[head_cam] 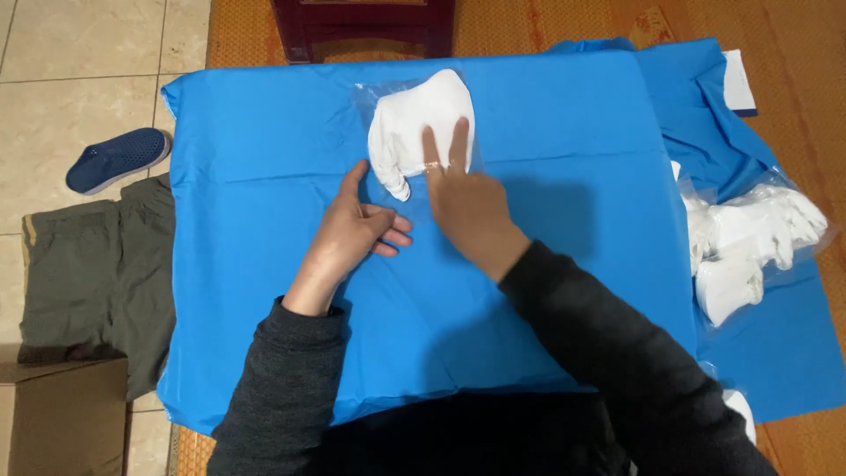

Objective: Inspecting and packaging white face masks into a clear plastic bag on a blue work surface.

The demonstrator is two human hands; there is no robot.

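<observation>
White gloves (421, 123): a folded bundle inside a clear plastic bag (401, 97), lying on the far middle of the blue cloth, a gloved thumb shape pointing down toward the person.
Plastic bag: transparent and glossy, its edges showing around the bundle — hard to trace further against the blue.
Right hand (467, 198): flat, palm down, two fingers stretched forward onto the lower edge of the bagged gloves; a ring shows on one finger. Grip released — it presses rather than grasps.
Left hand (352, 229): just beside the right hand, resting on the blue cloth with the thumb raised toward the bundle and the fingers loosely curled; it holds nothing, grip slack.
Sleeves: both arms in dark grey knit, coming in from the bottom edge.
Blue cloth (264, 264): smooth sheet spread over the worktop, covering it fully, with a faint crease across its far half.
Second blue cloth (775, 344): lies to the right, partly under the first.
Pile of bagged gloves (749, 242): more white gloves in clear wrapping on the right, well apart from both hands.
Floor, left: pale tiles with a dark blue shoe (115, 159), an olive garment (97, 273) and a cardboard box (62, 414).
Floor, far and right: a woven orange mat (793, 53).
</observation>
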